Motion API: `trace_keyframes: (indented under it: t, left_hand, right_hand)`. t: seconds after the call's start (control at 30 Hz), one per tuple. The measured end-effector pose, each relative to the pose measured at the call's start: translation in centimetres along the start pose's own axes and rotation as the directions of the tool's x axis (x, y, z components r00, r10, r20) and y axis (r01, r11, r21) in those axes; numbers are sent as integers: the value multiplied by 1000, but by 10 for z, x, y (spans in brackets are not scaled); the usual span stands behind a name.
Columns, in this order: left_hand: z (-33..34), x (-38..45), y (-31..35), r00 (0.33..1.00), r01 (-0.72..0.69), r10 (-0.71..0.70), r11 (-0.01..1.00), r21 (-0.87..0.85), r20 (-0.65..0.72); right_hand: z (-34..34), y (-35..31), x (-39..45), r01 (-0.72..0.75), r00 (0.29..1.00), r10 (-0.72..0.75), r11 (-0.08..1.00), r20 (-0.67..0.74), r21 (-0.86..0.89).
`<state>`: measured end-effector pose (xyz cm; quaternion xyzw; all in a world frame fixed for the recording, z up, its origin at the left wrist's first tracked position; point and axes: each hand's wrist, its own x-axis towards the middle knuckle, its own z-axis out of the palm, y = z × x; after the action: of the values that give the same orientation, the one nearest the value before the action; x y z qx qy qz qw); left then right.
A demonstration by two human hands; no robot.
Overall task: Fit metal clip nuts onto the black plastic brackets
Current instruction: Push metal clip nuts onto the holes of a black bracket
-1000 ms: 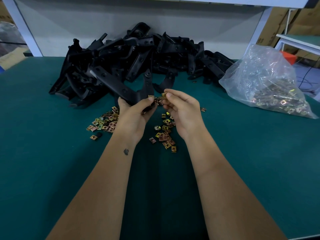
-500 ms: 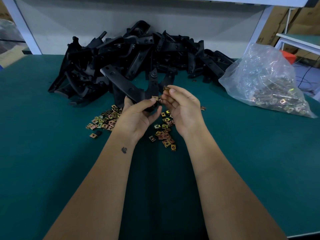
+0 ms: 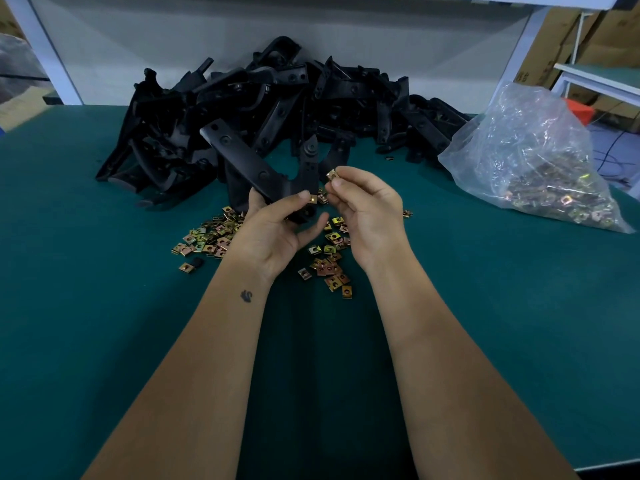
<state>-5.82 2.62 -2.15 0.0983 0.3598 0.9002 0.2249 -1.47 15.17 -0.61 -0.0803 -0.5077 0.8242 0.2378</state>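
Head view shows my left hand (image 3: 273, 233) gripping a black plastic bracket (image 3: 249, 164) above the loose clip nuts (image 3: 329, 265) mid-desk (image 3: 104, 341), while my right hand (image 3: 367, 216) pinches one clip nut (image 3: 332, 174) just beside the bracket's right arm, not touching it.
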Motion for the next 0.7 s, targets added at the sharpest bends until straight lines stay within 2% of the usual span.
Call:
trace_keyframes:
  t: [0.43,0.7]
  left_hand:
    - [1,1,-2,1000,-7,7,998,59,3]
    - [3,0,0,1000,3,-3,999,47,-1]
  right_hand:
    - [3,0,0,-9,999,7,999,43,39]
    - [0,-1,1,-26,1000,26,996,7,88]
